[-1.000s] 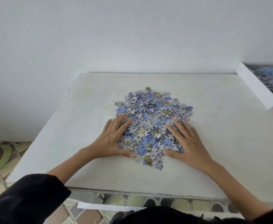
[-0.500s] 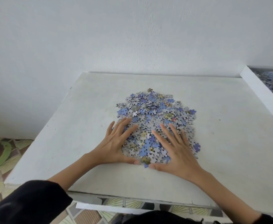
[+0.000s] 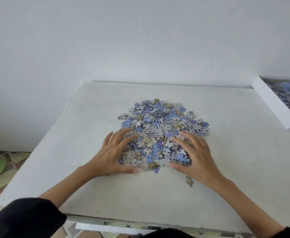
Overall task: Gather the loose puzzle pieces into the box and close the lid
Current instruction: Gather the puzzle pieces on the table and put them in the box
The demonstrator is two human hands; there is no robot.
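Note:
A heap of blue, grey and tan puzzle pieces [image 3: 163, 127] lies in the middle of the white table [image 3: 72, 134]. My left hand [image 3: 111, 153] cups the heap's near left side, fingers spread and slightly bent, thumb along the front edge. My right hand [image 3: 194, 155] cups the near right side the same way. One stray piece [image 3: 189, 181] lies alone on the table just under my right wrist. The white box [image 3: 274, 103] stands at the far right, open, with several pieces inside; its lid is not in view.
A white wall rises right behind the table. To the left and in front of the table the patterned tiled floor [image 3: 1, 167] shows below its edges. A white strip [image 3: 110, 228] lies below the table's front edge.
Both hands have drawn closer round the near part of the heap, fingers curving in. My right hand shifted right again, and a stray piece now lies near my right wrist.

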